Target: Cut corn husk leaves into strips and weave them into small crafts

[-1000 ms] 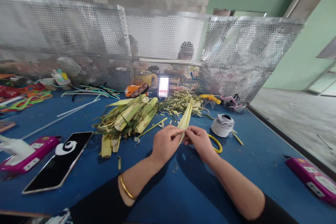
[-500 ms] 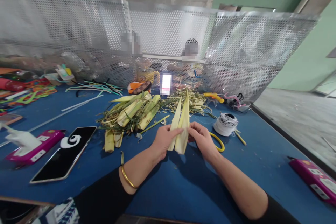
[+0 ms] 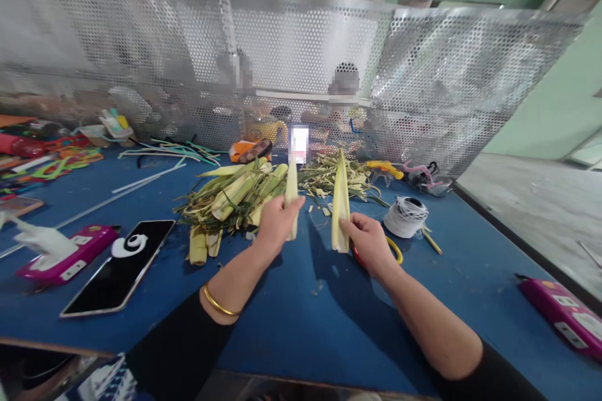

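Note:
My left hand [image 3: 278,220], a gold bangle on its wrist, pinches a pale narrow corn husk leaf [image 3: 292,191] that points upward. Opposite it, my right hand [image 3: 369,243] grips a wider, yellow-green corn husk leaf [image 3: 340,207] near its broad lower end. The two leaves are apart, with bare blue table between them. Left of my left hand lies a pile of husk-wrapped corn-like stalks [image 3: 235,197]. A heap of shredded husk strips [image 3: 332,174] is behind my hands. Scissors with a yellow handle [image 3: 396,250] lie partly hidden under my right hand.
A spool of white string [image 3: 406,217] stands at right, near safety glasses [image 3: 430,180]. To the left are a black-screened phone [image 3: 120,269] and a magenta box with tissue [image 3: 70,255]. Another magenta box [image 3: 562,313] is far right. A perforated metal screen [image 3: 301,44] borders the back; people sit behind it.
The two husk leaves, held together before, are now separated. My left hand has moved left with the narrow leaf, while my right hand holds the wider one slightly further right.

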### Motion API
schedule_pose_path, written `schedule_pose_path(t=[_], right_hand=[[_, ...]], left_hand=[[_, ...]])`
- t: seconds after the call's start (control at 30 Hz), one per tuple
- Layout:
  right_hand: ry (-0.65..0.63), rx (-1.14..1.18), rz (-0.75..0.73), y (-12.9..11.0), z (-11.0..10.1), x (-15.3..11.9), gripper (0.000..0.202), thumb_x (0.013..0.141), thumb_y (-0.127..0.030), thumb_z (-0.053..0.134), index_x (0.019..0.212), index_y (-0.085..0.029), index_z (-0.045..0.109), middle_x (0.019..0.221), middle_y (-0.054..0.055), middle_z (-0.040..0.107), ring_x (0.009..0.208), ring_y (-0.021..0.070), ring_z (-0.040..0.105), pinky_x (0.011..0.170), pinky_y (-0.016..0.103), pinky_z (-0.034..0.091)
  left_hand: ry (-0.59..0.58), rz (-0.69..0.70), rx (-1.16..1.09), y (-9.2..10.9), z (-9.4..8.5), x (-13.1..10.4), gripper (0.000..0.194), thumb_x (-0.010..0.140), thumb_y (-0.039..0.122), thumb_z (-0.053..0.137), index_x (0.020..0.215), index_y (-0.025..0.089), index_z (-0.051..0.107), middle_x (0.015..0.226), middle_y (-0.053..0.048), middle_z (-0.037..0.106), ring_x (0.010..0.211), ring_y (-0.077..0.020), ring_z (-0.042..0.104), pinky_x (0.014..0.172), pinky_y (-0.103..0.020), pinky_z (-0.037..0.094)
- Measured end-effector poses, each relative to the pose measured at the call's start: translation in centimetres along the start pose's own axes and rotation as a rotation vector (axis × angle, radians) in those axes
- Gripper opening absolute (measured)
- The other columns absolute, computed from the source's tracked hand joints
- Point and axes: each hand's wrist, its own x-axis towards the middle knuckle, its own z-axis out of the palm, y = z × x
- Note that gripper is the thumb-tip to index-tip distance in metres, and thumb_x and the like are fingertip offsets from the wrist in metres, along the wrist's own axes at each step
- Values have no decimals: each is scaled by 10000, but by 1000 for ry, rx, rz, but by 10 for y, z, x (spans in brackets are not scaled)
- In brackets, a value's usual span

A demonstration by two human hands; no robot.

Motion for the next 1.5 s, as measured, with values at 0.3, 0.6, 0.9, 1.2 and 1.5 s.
schedule_pose_path(t=[0.3,0.6,0.9,1.2,1.5], right_hand=[[43,-220,-139,-6,-3,-2,293,733,-452,541,587,-201,500,522,-45,443,516,110,382,477,230,283],[-37,-196,-189,-7,4,-9,278,718,-431,569,582,-206,476,497,-50,460,488,105,397,458,225,283],[-155,355,198,-15,7,-11,363,544,-452,793,587,-171,568,486,-46,527,442,79,422,435,212,347],[-291,345,202,-21,2,-12,394,606,-490,799,760,-161,647,626,1,652,515,96,570,481,209,479],[-469,244,132,-21,-1,-16,276,670,-284,763,891,-163,650,762,6,683,640,119,660,564,211,507]], left_hand=[[473,321,549,20,-48,29,301,700,276,711,981,190,649,1060,-169,641,1078,-362,549,853,-450,414],[-429,-80,-52,1,23,-26,343,667,443,749,807,158,618,681,-10,617,568,-122,535,483,-224,391],[-582,-297,-377,-6,16,-19,354,574,296,820,859,119,708,799,-81,715,647,-154,650,624,-270,517],[-379,-264,-359,-6,17,-15,221,586,205,730,785,124,679,741,-57,691,607,-151,617,566,-265,488],[-247,-252,-347,-6,12,-11,191,596,234,724,740,137,644,683,-27,662,552,-117,558,524,-240,416]])
